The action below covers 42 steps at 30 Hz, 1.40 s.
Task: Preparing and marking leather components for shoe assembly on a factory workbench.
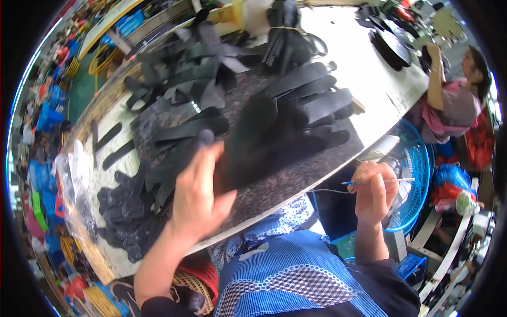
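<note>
My left hand (pixel 198 193) reaches over the table with its thumb spread away from the fingers. A dark cover or dark piece shows at one fingertip. Beside those fingers lies a blurred heap of black flat strips (pixel 264 137); whether I touch them cannot be made out. At the table's front edge, my right hand (pixel 376 193) is closed around a thin pen (pixel 404 179), white with a blue end pointing left. More rounded black strips (pixel 325 103) are fanned out on the dark speckled board (pixel 264 198).
Small black pieces (pixel 127 214) are piled at the table's left. A banded black bundle (pixel 283 45) stands at the back. Right of me is a round blue basket (pixel 422 177); a red basket (pixel 211 280) sits below the table. Another person (pixel 449 105) works at the far right.
</note>
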Tool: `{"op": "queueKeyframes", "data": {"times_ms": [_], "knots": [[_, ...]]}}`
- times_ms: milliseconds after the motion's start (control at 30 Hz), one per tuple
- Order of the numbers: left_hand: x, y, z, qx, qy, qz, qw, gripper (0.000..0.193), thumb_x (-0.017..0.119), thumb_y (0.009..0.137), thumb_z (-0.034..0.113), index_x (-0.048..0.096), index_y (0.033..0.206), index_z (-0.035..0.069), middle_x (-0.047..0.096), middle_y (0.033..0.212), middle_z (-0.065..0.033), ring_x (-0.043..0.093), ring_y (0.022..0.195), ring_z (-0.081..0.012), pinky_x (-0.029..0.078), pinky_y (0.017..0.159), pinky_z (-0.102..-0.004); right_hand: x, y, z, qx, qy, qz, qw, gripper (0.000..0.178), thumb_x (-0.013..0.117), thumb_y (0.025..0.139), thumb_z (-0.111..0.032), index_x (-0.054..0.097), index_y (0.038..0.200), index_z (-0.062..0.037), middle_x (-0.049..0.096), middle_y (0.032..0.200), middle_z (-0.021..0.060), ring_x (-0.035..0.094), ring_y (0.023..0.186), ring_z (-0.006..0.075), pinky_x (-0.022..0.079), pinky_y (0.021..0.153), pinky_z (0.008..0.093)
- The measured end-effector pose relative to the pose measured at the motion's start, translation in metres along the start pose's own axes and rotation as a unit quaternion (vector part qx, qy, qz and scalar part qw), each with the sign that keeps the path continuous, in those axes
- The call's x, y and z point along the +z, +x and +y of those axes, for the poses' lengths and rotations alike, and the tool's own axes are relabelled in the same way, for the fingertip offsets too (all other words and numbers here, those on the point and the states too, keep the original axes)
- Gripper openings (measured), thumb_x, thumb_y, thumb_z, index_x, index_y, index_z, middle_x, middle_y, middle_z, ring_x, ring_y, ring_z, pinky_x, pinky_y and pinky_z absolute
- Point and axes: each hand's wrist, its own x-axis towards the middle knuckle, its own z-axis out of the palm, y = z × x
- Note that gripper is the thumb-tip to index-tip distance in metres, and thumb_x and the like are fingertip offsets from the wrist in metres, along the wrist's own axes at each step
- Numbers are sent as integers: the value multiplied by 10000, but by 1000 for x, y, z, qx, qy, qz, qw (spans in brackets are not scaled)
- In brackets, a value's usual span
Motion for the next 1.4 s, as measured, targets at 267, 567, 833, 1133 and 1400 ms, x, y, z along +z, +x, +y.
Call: {"op": "queueKeyframes", "data": {"times_ms": [267, 567, 833, 1133, 1400], "knots": [[109, 155, -14, -11, 278, -145, 949, 1041, 650, 888, 763, 451, 1551, -15, 509, 1376, -198, 471, 1318, -345, 381, 1134, -492, -15, -17, 3, 52, 27, 60, 996, 242, 603, 1056, -156, 685, 948, 44, 669, 847, 141, 634, 681, 183, 539, 645, 300], [-59, 21, -60, -91, -21, 273, 957, 369, 776, 908, 100, 683, 1260, 37, 719, 1167, -124, 687, 1098, -275, 532, 971, -378, -6, 0, 29, 64, -30, -101, 992, 355, 489, 1130, -238, 687, 1042, 44, 687, 738, 101, 608, 601, 140, 486, 634, 278], [-27, -108, -71, -109, 199, 140, 964, 353, 851, 789, 46, 759, 1130, 62, 718, 1226, -102, 692, 1106, -325, 570, 954, -427, 186, 51, 64, -153, -206, -411, 874, 365, 772, 844, -23, 697, 1201, -20, 726, 1219, 150, 679, 1120, 364, 573, 936, 425], [-40, -112, -76, -75, 130, 148, 978, 549, 778, 898, 209, 640, 1415, 85, 613, 1475, -125, 506, 1442, -346, 346, 1216, -499, 208, 51, 77, -327, -316, -403, 794, 365, 772, 703, -17, 739, 1066, -42, 714, 1080, 86, 681, 1022, 302, 578, 836, 408], [-54, -99, -102, -24, 146, 54, 988, 387, 852, 766, 84, 783, 1147, 109, 719, 1134, -46, 693, 1072, -294, 528, 1066, -460, 149, 7, 62, -258, -324, -501, 760, 441, 857, 713, -124, 772, 1135, -30, 722, 1140, 116, 683, 924, 294, 592, 769, 419]]}}
